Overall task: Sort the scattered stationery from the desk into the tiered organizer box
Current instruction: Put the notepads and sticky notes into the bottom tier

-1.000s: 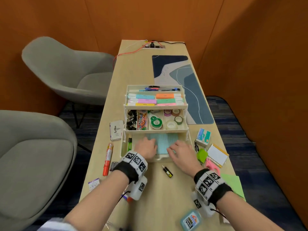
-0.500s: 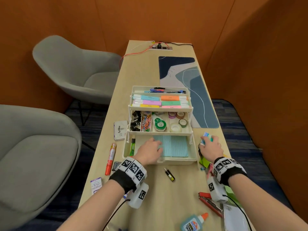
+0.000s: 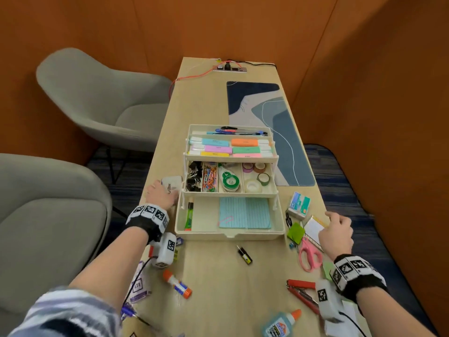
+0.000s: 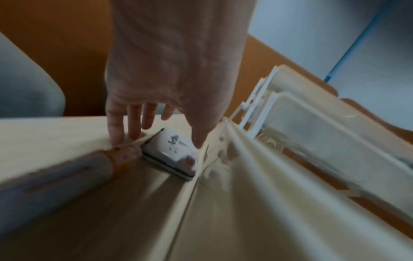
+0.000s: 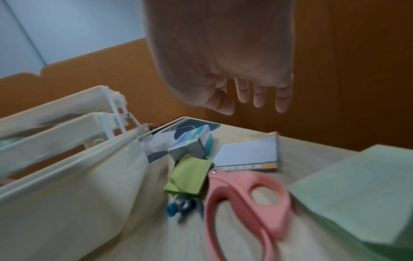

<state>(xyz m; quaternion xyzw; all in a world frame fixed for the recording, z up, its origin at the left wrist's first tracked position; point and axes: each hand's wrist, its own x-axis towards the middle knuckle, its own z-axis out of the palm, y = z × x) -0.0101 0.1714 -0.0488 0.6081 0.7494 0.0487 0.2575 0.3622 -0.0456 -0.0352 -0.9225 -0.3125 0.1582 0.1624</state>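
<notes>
Step in hand: the left hand (image 3: 161, 194) is reaching for the white ink pad (image 3: 172, 184) that lies on the desk (image 3: 213, 276) just beside the left wall of the organizer box (image 3: 230, 233).
Left fingers: spread and fairly straight, thumb on the pad's near side and fingertips (image 4: 134, 130) down at its far edge; it looks like a grip forming, not a closed one, though the wrist view is blurred.
Right hand: the right hand (image 3: 336, 233) hovers over the white notepad (image 3: 313, 229), fingers loosely curled, holding nothing.
Box contents: pens and highlighters on top, clips and tape rolls in the middle, a blue card stack (image 3: 245, 212) and a green marker (image 3: 189, 215) in the bottom tray.
Left out: pink scissors (image 3: 309, 255), staple box (image 3: 299, 204), glue stick (image 3: 177, 283), glue bottle (image 3: 279, 324), red stapler (image 3: 302, 291).
Next move: probably close on the pad, lift it over the wall and lay it flat in the bottom tray's free space.
Left wrist view only: where the fingers meet the pad, which the head view hides behind the hand.
Right wrist view only: the empty palm from below.
</notes>
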